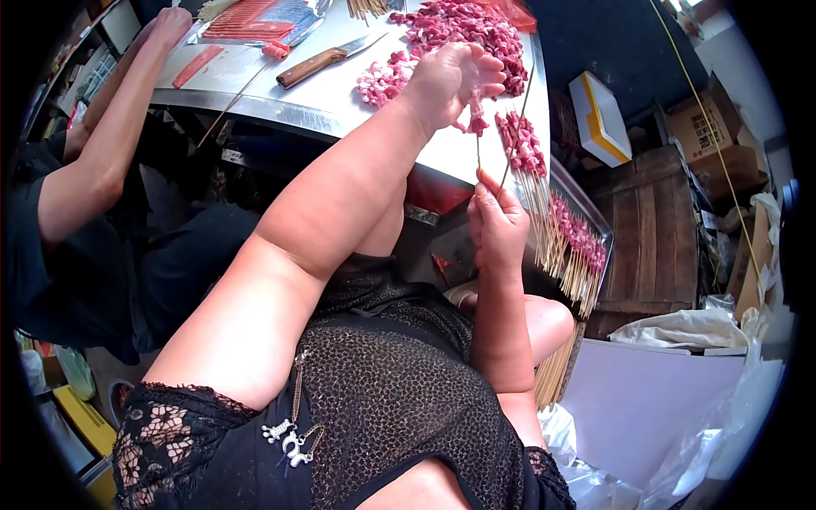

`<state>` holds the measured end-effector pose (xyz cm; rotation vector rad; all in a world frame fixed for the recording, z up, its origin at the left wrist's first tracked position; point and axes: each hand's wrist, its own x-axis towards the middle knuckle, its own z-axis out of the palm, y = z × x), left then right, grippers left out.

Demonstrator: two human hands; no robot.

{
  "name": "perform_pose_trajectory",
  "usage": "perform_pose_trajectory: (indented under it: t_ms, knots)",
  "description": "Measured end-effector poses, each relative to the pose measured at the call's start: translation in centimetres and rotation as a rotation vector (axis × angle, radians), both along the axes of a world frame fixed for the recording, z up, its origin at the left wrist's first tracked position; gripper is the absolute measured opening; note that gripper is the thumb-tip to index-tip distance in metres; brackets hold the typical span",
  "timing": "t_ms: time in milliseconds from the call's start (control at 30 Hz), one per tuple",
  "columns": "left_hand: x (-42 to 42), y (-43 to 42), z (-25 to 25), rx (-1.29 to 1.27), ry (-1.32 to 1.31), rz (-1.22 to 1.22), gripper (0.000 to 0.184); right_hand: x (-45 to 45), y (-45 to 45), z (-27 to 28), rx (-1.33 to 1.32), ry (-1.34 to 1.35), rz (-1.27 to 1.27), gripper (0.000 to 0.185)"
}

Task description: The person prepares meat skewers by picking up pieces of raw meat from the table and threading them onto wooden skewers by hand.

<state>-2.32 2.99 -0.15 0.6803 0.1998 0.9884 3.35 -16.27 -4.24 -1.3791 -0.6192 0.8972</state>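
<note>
My left hand (446,83) is over the table, palm turned up, with loosely bent fingers around small meat pieces (477,115) that hang at its palm side. Below it, my right hand (497,223) pinches thin skewers. One skewer (478,157) points up into the meat at my left hand; another slants up to the right, bare along its visible length. A pile of cut red meat (463,30) lies just beyond my left hand, with paler pieces (384,78) beside it. Loaded skewers (520,144) rest right of my hands.
More loaded skewers lie in a metal tray (605,223) at the right. A wooden-handled knife (314,68) and a red strip (198,66) are on the table (255,95). Another person's forearm (127,119) reaches in at the left. A white-and-yellow box (599,119) stands beyond the tray.
</note>
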Motion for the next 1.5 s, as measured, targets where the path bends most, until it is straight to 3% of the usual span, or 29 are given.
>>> perform_pose_trajectory:
  t_ms: [200,467,600,667,733,867,1400,1500]
  knots:
    - [-0.4,-0.4,0.2,0.042,-0.067,-0.088,0.024,-0.4,0.0,0.7,0.088,0.061,0.074,0.023]
    - [0.0,0.2,-0.7,0.032,-0.201,-0.242,0.023,-0.2,0.2,1.4,0.143,0.519,0.206,0.026]
    - [-0.1,0.1,-0.2,-0.038,-0.026,-0.201,0.032,0.0,0.9,1.7,0.151,0.414,0.161,0.029]
    - [-0.2,-0.1,-0.1,-0.083,0.038,-0.253,0.046,0.6,0.9,1.4,0.130,0.363,0.145,0.028]
    - [0.1,-0.5,-0.2,-0.087,0.065,-0.252,0.046,0.6,0.7,1.3,0.123,0.358,0.147,0.028]
    - [0.8,-1.1,-0.5,-0.068,0.127,-0.256,0.026,0.5,0.5,1.0,0.096,0.328,0.116,0.026]
    - [1.4,-4.5,1.0,-0.110,0.277,-0.179,0.034,0.0,0.5,0.1,0.087,0.263,0.111,0.024]
    - [1.7,-3.9,0.2,-0.089,0.249,-0.278,0.050,0.3,0.3,-0.5,0.116,0.238,0.058,0.025]
